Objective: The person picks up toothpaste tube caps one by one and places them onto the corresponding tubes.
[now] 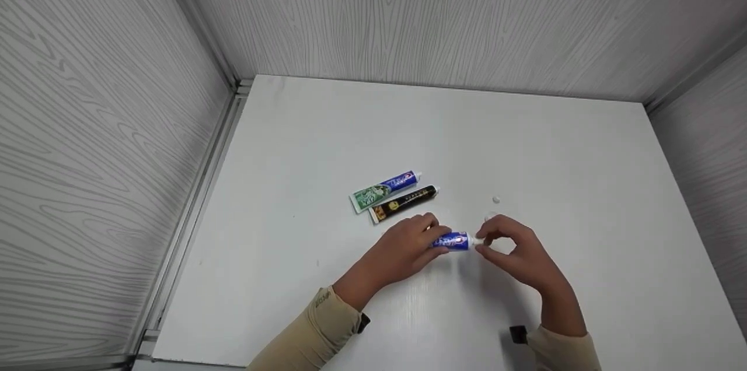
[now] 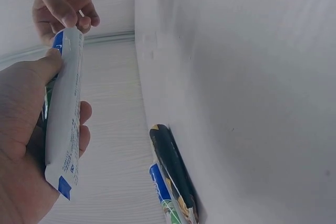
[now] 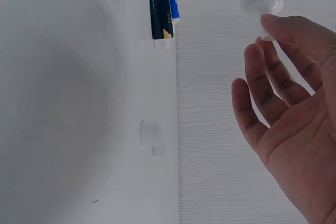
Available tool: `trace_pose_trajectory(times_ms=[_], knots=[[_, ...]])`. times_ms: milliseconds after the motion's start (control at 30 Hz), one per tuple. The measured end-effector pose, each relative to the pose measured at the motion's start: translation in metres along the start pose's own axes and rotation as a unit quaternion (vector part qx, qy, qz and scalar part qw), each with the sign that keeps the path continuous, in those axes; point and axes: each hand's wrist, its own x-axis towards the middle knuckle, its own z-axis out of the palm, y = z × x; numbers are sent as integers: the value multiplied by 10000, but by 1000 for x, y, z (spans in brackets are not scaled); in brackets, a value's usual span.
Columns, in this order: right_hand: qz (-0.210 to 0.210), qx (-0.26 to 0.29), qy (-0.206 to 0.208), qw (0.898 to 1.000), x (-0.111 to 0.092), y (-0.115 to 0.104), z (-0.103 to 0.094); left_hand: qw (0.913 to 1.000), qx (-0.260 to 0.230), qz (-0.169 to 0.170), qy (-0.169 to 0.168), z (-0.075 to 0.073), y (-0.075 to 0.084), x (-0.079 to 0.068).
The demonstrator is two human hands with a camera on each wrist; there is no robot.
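Note:
In the head view my left hand [image 1: 411, 248] grips a blue-and-white toothpaste tube [image 1: 454, 241] around its body, with the nozzle end toward the right. The left wrist view shows the tube's white printed back [image 2: 64, 114] and its flat crimped end near the palm. At the nozzle end, my right hand [image 1: 516, 248] pinches the small white cap [image 3: 266, 36] between thumb and index finger. The other right fingers are spread and loosely bent. Whether the cap is still seated on the nozzle I cannot tell.
A green-and-blue toothpaste tube [image 1: 385, 191] and a black one [image 1: 404, 204] lie side by side on the white table [image 1: 327, 126], beyond my left hand. Two small white caps stand beyond my right hand, one farther off [image 1: 496, 199]. Wood-grain panels [image 1: 379, 21] wall the table.

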Motion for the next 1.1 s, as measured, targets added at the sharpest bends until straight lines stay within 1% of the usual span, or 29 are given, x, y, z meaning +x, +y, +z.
trace_pose_trajectory(times_ms=[133, 433, 533, 667, 833, 1100], knots=[[130, -11, -129, 9998, 1, 0, -3, 10000, 41, -30, -22, 2, -1, 0], [700, -141, -375, 9967, 1, 2, -5, 9999, 44, -109, -119, 3, 0, 2], [794, -149, -469, 9956, 1, 3, -5, 9999, 36, -92, -117, 3, 0, 3], [786, -103, -547, 9954, 1, 4, -7, 9999, 43, -48, -100, 3, 1, 3], [685, -21, -472, 9965, 0, 7, -11, 10000, 25, -15, -83, 4, 1, 3], [718, -134, -162, 9972, -3, 3, -12, 9999, 28, -55, -111, 4, 2, 2]])
